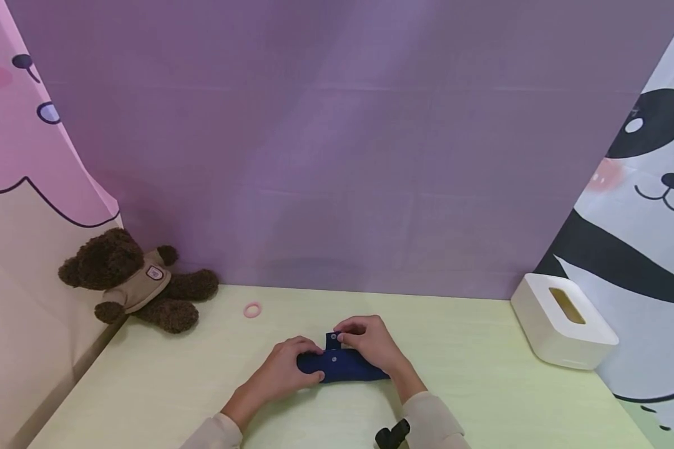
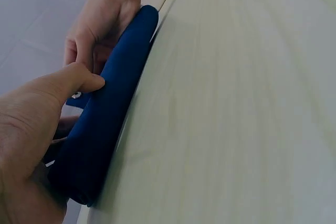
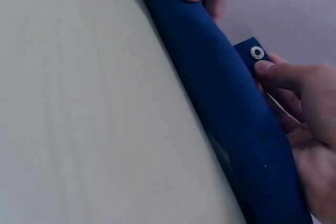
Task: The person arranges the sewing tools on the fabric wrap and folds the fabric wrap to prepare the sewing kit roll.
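A navy-blue rolled cloth bundle [image 1: 351, 366] lies lengthwise across the table in front of me. From its far side a short snap strap [image 1: 331, 341] stands up, with a metal snap on it; a second snap shows on the roll. My left hand [image 1: 285, 366] grips the roll's left part, thumb in front and fingers behind. With thumb and fingertips, my right hand [image 1: 373, 343] pinches the strap beside its snap [image 3: 256, 52]. The left wrist view shows the roll's spiral end [image 2: 81, 198] by the left palm. Some fingers are hidden behind the roll.
A pink ring [image 1: 252, 310] lies on the pale table [image 1: 483, 399], beyond the left hand. At the back left a brown teddy bear [image 1: 151, 284] leans in the corner. On the right edge stands a white tissue box [image 1: 564, 321]. A purple cloth [image 1: 337, 156] hangs behind.
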Tool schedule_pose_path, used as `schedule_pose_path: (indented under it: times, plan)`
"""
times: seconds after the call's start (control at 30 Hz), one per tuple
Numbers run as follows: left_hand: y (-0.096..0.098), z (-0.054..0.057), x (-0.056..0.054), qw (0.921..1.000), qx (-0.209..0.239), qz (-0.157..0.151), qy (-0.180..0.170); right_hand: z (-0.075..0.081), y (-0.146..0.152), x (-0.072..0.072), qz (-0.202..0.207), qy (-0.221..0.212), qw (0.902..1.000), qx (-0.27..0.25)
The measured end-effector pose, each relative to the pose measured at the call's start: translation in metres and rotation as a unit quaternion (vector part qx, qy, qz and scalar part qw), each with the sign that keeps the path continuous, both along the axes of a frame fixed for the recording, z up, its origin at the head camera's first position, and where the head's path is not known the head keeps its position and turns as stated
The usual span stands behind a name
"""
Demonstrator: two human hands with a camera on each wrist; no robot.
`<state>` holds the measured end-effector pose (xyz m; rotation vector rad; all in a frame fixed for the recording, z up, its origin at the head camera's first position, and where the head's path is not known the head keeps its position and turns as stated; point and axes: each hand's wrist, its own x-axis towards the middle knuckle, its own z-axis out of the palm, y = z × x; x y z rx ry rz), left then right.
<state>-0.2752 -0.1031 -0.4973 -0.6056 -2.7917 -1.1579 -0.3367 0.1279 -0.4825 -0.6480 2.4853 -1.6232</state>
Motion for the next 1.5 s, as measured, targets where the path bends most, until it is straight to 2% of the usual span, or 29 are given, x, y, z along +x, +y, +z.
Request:
schedule_pose_path:
  times: [0.2, 0.47, 0.57, 0.8, 1.13, 1.5]
  plan:
    - [0.003, -0.001, -0.001, 0.9999, -0.001, -0.009, 0.004, -0.004, 0.009, 0.008, 0.004, 0.013, 0.9996, -0.026]
    - [0.002, -0.004, -0.003, 0.9998, 0.003, 0.001, -0.019, -0.014, 0.017, 0.013, 0.053, -0.008, 0.9980, -0.036]
    - [0.002, -0.004, -0.002, 0.9997, 0.006, 0.003, -0.024, -0.015, 0.018, 0.014, 0.063, -0.011, 0.9975, -0.031]
    - [0.001, -0.003, 0.000, 0.9995, 0.013, 0.005, -0.027, -0.016, 0.017, 0.016, 0.083, 0.013, 0.9965, -0.002]
    - [0.001, -0.003, 0.001, 0.9993, 0.019, 0.002, -0.032, -0.017, 0.018, 0.019, 0.103, 0.031, 0.9942, 0.004]
    - [0.001, -0.001, 0.000, 0.9994, 0.021, -0.002, -0.027, -0.013, 0.017, 0.019, 0.106, 0.057, 0.9921, 0.036]
